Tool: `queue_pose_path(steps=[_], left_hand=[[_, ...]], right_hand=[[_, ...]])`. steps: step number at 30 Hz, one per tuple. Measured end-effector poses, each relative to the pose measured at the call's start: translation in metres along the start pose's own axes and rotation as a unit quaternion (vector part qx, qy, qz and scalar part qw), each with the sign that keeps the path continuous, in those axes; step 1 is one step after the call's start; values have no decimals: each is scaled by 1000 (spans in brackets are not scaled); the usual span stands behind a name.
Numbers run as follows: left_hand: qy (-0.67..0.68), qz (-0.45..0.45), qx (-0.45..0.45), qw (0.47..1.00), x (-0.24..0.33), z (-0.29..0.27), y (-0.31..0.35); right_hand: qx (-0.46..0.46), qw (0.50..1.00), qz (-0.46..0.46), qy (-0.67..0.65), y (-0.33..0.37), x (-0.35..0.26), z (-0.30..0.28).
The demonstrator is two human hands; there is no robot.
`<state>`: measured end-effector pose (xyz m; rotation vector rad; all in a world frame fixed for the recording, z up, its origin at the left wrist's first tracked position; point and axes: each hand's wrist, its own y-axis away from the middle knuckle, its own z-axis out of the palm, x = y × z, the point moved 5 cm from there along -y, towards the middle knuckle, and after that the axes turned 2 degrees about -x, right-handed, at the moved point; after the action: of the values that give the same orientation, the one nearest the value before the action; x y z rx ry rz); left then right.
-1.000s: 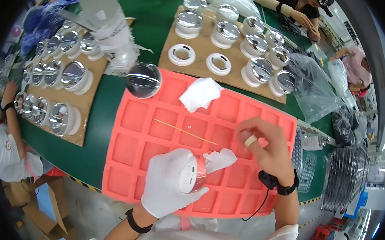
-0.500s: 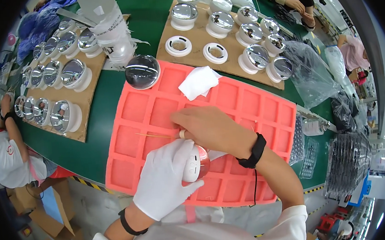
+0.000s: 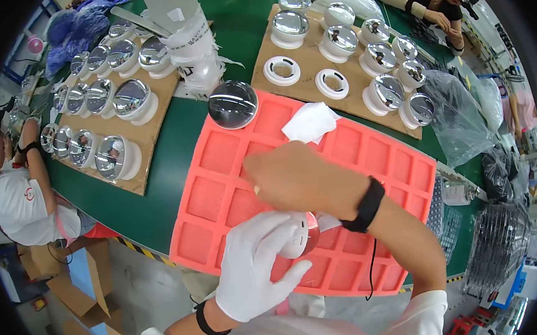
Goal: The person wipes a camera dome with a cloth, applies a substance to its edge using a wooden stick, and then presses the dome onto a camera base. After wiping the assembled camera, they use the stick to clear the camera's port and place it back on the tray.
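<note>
My left hand point(image 3: 254, 268), in a white glove, grips a small round white device point(image 3: 295, 243) with ports and buttons on its side. Its shiny domed face points right and reflects the red below. Just above it my bare right hand point(image 3: 300, 174) is bent with its fingers curled. Motion smears those fingers, and a pale band shows on one of them; what they hold is hidden. Both hands are over a red compartment tray point(image 3: 219, 151). At the tray's far left corner sits a dark glossy dome point(image 3: 233, 104), and a folded white cloth point(image 3: 311, 122) lies near the far edge.
Mirrored domes on white bases stand on a left cardboard sheet point(image 3: 154, 135) and a right one point(image 3: 301, 59), the latter also bearing two white rings point(image 3: 282, 71). A wrapped container point(image 3: 195, 54) stands between them. Co-workers sit at left point(image 3: 24, 197) and far right point(image 3: 422, 7).
The whole view has shifted, moving the scene rightward. My right hand has moved and blurred; the thin stick seen beside its fingers no longer shows. My left hand keeps its grip on the device.
</note>
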<state>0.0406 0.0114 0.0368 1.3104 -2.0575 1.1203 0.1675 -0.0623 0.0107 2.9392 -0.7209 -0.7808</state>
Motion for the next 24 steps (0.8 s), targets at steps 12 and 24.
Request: queue_pose_path(steps=[12,24], left_hand=[[-18,-61,-195,979,-25,33,-24],[-23,-72,-85,994,-38,43,-8]], right_hand=[[249,715,60,-650,86,20,-14],[291,347,94,-887,73,15,24]])
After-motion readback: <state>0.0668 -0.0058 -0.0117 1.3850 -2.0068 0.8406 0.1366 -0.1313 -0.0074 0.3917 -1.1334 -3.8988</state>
